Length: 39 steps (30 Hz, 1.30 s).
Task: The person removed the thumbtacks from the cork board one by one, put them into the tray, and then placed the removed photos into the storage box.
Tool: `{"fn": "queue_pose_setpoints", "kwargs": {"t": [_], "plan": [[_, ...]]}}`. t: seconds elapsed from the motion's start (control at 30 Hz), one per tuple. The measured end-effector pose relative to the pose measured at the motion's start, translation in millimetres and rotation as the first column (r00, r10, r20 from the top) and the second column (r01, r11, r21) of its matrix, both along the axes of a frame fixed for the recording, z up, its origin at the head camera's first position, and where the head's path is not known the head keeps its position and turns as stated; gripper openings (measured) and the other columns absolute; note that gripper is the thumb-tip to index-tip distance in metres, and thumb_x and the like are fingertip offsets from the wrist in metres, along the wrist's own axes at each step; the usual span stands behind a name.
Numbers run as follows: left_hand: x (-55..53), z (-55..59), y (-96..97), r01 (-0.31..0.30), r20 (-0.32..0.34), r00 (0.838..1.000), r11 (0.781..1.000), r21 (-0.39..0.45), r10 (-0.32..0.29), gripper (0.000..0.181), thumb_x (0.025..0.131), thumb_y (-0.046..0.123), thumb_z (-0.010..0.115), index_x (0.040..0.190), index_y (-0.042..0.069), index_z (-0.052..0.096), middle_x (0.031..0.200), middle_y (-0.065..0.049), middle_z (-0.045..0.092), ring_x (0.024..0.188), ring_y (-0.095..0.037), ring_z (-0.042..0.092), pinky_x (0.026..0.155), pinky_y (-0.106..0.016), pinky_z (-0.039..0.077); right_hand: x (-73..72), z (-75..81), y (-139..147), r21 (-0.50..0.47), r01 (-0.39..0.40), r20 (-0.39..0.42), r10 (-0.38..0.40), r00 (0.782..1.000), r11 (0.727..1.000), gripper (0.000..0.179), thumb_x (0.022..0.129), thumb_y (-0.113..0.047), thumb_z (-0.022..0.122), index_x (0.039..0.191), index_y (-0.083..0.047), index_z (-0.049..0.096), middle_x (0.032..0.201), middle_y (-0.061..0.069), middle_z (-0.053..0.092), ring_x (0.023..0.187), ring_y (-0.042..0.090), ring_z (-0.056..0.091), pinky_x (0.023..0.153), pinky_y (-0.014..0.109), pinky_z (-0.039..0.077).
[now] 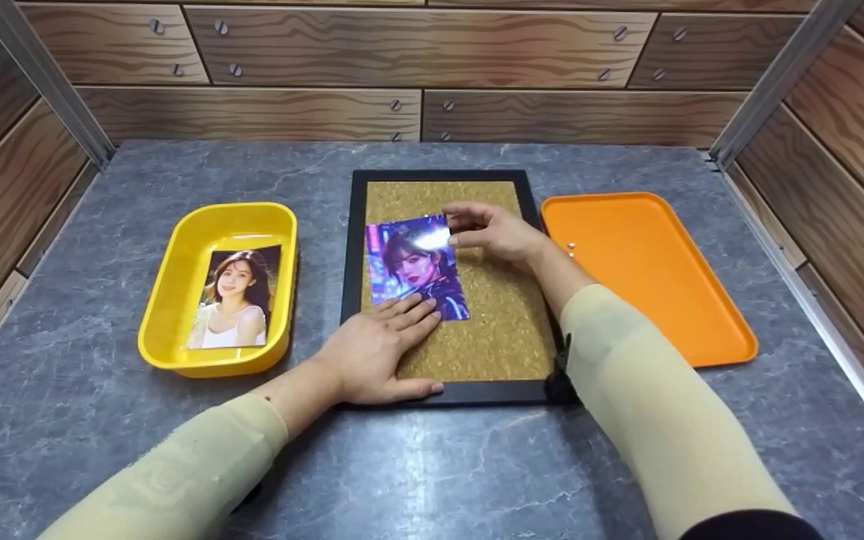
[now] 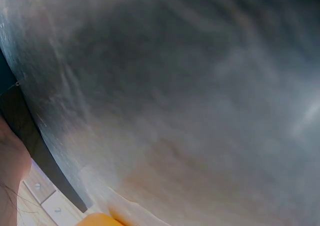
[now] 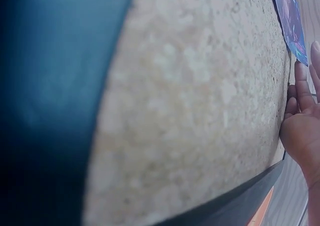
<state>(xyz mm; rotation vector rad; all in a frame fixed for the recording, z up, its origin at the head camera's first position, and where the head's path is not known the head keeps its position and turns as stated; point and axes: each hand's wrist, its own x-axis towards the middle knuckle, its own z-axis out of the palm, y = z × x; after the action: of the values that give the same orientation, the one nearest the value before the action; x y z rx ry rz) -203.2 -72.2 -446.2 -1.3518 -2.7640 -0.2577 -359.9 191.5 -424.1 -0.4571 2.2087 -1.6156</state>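
A glossy photo (image 1: pixel 417 262) of a dark-haired figure against neon purple and blue lies slightly tilted on a black-framed cork board (image 1: pixel 492 337). My left hand (image 1: pixel 379 349) rests flat, fingertips over the photo's lower edge and thumb on the frame's near edge. At the photo's upper right corner is my right hand (image 1: pixel 499 232), its fingertips and thumb apart and beside the photo's edge. The right wrist view shows the right hand (image 3: pixel 302 131) with fingers reaching to the photo's corner (image 3: pixel 292 26). Only some skin shows at the left wrist view's edge.
A yellow tub (image 1: pixel 158 322) on the left holds a second photo (image 1: pixel 233 300) of a person in a white top. An orange tray (image 1: pixel 657 285) stands right of the board, with small shiny pieces (image 1: pixel 571 246) near its left edge. Wood-patterned walls (image 1: pixel 402 49) surround the grey marbled table (image 1: pixel 402 465).
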Motion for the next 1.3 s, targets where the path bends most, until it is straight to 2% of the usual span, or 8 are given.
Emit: {"fn": "queue_pose_setpoints", "kwargs": {"t": [0.27, 0.43, 0.77, 1.1, 1.3], "plan": [[0.5, -0.2, 0.7, 0.001, 0.004, 1.0, 1.0, -0.009, -0.001, 0.1, 0.098, 0.082, 0.038, 0.164, 0.007, 0.04, 0.17, -0.012, 0.034, 0.159, -0.029, 0.028, 0.129, -0.04, 0.023, 2.4, -0.1, 1, 0.04, -0.018, -0.036, 0.02, 0.999, 0.999, 0.051, 0.099, -0.004, 0.073, 0.149, 0.001, 0.059, 0.144, 0.019, 0.062, 0.131, 0.028, 0.057, 0.114, 0.036, 0.045], [0.2, -1.7, 0.9, 0.001, 0.004, 1.0, 1.0, 0.006, -0.001, 0.1, 0.098, 0.082, 0.039, 0.164, 0.006, 0.041, 0.169, -0.012, 0.036, 0.158, -0.029, 0.029, 0.129, -0.041, 0.023, 5.3, 0.7, 3, 0.06, -0.024, -0.028, 0.026, 0.999, 0.998, 0.049, 0.101, -0.007, 0.072, 0.148, 0.0, 0.06, 0.145, 0.018, 0.063, 0.132, 0.028, 0.057, 0.116, 0.037, 0.044], [0.9, 0.3, 0.4, 0.002, 0.011, 1.0, 1.0, 0.0, -0.002, 0.101, 0.098, 0.082, 0.038, 0.164, 0.006, 0.039, 0.17, -0.012, 0.034, 0.159, -0.029, 0.028, 0.13, -0.041, 0.023, 14.0, 3.0, 5, 0.006, -0.032, -0.029, 0.032, 0.999, 0.999, 0.048, 0.1, -0.001, 0.071, 0.146, 0.003, 0.061, 0.143, 0.02, 0.064, 0.13, 0.03, 0.06, 0.113, 0.035, 0.048], [1.2, 1.5, 0.4, -0.01, 0.019, 1.0, 1.0, -0.013, 0.011, 0.102, 0.098, 0.084, 0.036, 0.165, 0.008, 0.037, 0.171, -0.01, 0.033, 0.16, -0.028, 0.026, 0.129, -0.04, 0.023, 23.7, 7.4, 8, 0.011, -0.035, -0.032, 0.035, 0.999, 0.999, 0.046, 0.101, -0.003, 0.071, 0.146, 0.0, 0.062, 0.144, 0.016, 0.065, 0.131, 0.027, 0.061, 0.113, 0.037, 0.049], [0.9, -0.2, 0.4, -0.01, 0.012, 1.0, 1.0, -0.013, 0.01, 0.101, 0.098, 0.084, 0.036, 0.165, 0.008, 0.038, 0.171, -0.01, 0.033, 0.159, -0.028, 0.027, 0.129, -0.041, 0.023, 31.6, 10.4, 7, -0.06, -0.036, 0.022, 0.038, 0.999, 0.998, 0.048, 0.101, 0.002, 0.068, 0.147, 0.005, 0.058, 0.145, 0.022, 0.062, 0.128, 0.03, 0.063, 0.11, 0.037, 0.052]]}}
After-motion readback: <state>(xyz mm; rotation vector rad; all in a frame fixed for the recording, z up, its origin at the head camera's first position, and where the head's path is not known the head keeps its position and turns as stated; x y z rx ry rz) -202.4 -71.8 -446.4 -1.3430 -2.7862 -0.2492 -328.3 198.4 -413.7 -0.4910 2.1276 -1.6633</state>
